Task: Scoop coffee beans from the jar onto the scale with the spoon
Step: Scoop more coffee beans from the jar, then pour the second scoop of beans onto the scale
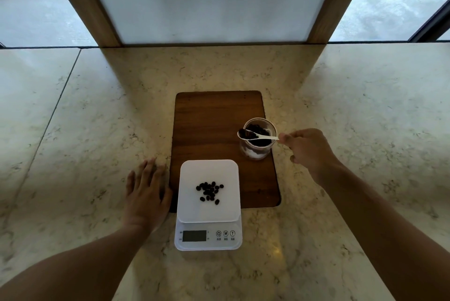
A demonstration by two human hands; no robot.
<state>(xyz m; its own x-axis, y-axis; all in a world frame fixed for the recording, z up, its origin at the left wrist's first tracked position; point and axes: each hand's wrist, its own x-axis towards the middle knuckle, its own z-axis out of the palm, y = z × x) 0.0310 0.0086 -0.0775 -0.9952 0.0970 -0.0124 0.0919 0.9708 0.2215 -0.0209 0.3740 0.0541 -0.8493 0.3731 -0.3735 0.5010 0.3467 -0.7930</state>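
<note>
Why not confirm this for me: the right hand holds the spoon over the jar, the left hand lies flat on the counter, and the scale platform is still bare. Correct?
Not quite. The head view shows a small pile of coffee beans already on the scale platform. The rest holds: the right hand holds the spoon over the jar, and the left hand lies flat on the counter.

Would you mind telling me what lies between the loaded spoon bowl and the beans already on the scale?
In the head view, only bare wooden board and empty white scale platform separate the spoon from the bean pile.
</note>
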